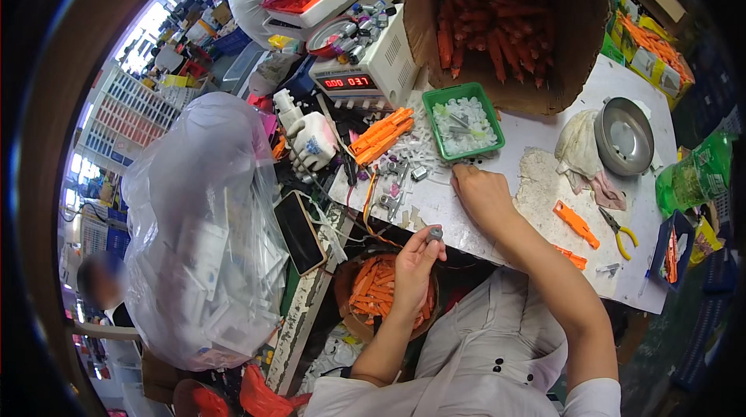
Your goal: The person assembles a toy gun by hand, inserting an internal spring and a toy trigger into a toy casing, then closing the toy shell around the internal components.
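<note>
My left hand (pixel 414 269) is held up just off the table's front edge. Between its thumb and fingers it pinches a small grey metal part (pixel 435 235). My right hand (pixel 483 193) reaches down to the tabletop, its fingers bent together beside a green plastic tray (pixel 497 148); whatever they may grip is hidden. Small clear and white plastic pieces (pixel 465 123) fill the tray. Left of it lie loose white plastic bits (pixel 420 146), several small metal parts (pixel 394 184) and a stack of orange plastic housings (pixel 382 136).
A cardboard box (pixel 575 67) of orange parts stands at the back, beside a power supply (pixel 369 67). Rightward are a metal bowl (pixel 626 137), a rag (pixel 576 149) and yellow-handled pliers (pixel 619 233). A bulky plastic bag (pixel 194 223) and a phone (pixel 301 232) are at left.
</note>
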{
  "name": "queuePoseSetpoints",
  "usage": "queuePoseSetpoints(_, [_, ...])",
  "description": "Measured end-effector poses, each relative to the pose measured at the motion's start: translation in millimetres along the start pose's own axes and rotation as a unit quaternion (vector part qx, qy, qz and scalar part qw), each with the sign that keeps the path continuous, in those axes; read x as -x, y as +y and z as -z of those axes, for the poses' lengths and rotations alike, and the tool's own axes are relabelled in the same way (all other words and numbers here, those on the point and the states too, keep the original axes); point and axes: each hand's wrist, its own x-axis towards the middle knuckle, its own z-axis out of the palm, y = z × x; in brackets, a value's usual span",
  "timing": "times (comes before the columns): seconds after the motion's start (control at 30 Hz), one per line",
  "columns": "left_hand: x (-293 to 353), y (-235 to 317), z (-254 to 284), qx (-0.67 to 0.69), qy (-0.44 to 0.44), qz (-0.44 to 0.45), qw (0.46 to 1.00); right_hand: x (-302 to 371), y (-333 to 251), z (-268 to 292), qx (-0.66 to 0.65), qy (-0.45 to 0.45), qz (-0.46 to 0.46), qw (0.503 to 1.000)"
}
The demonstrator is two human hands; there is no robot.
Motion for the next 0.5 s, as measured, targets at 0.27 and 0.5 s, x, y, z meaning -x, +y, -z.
queuePoseSetpoints(0.27, [-7, 19, 6, -0.145, 0.051, -0.068, 0.986, 10, -5, 23, -0.138, 0.001, -0.058, 0.989])
queuePoseSetpoints(0.5, [-19, 30, -1, -0.210, 0.065, -0.087, 0.972, 41, -2, 18, -0.231, -0.034, -0.076, 0.969])
